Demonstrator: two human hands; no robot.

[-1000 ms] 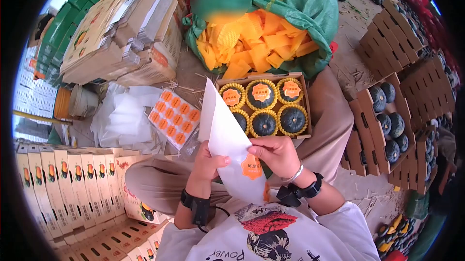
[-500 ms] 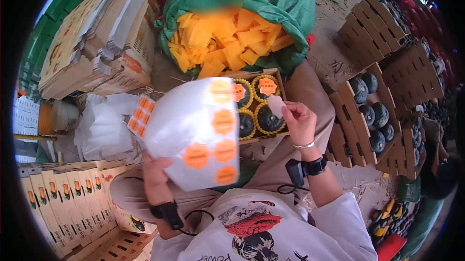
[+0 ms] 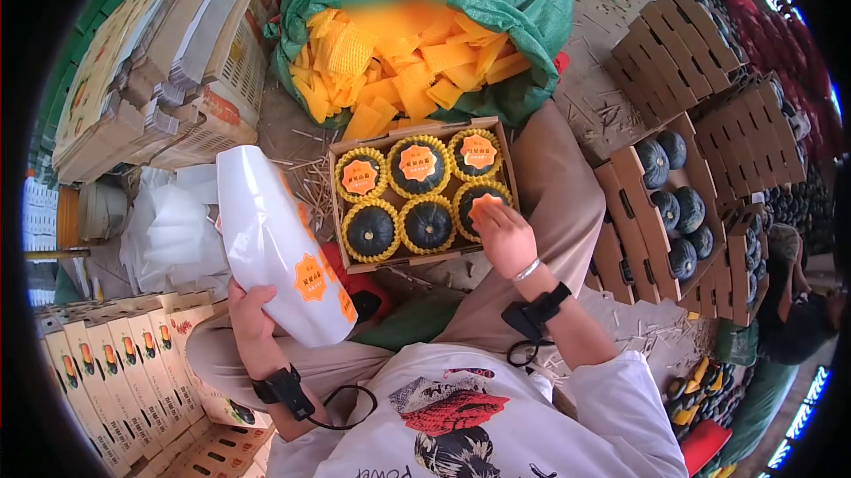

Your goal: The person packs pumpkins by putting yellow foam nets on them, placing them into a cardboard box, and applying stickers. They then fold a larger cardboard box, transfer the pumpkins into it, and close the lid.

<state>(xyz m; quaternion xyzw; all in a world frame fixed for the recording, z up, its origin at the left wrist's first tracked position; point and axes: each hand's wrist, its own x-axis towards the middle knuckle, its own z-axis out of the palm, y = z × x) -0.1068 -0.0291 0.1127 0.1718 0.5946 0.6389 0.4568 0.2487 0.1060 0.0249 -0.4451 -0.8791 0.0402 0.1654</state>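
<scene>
On our lap, we are balancing an open cardboard box (image 3: 341, 212) holding six dark green squashes, each one sitting in a yellow foam net. Our right hand (image 3: 507, 237) is reaching over the box's near right corner, its fingers stretched out rather than curled, and the fingertips are pressing an orange sticker (image 3: 484, 205) onto the top of the squash (image 3: 468, 212) in that corner. The three squashes in the far row (image 3: 418, 164) are each wearing an orange sticker of the same kind, while the two beside our right hand (image 3: 399, 226) are showing plain green tops.

Our left hand (image 3: 248, 311) is closing around the lower edge of a white sticker sheet (image 3: 266, 230), holding it upright just left of the box; orange stickers are showing on its near part.

Beyond the box, a green sack (image 3: 523, 8) is lying open with loose yellow foam nets (image 3: 399, 61) spilling from it. To the right, more cardboard boxes of squash (image 3: 678, 207) are standing on the ground, and flat cartons (image 3: 151, 70) are stacking up at the far left.
</scene>
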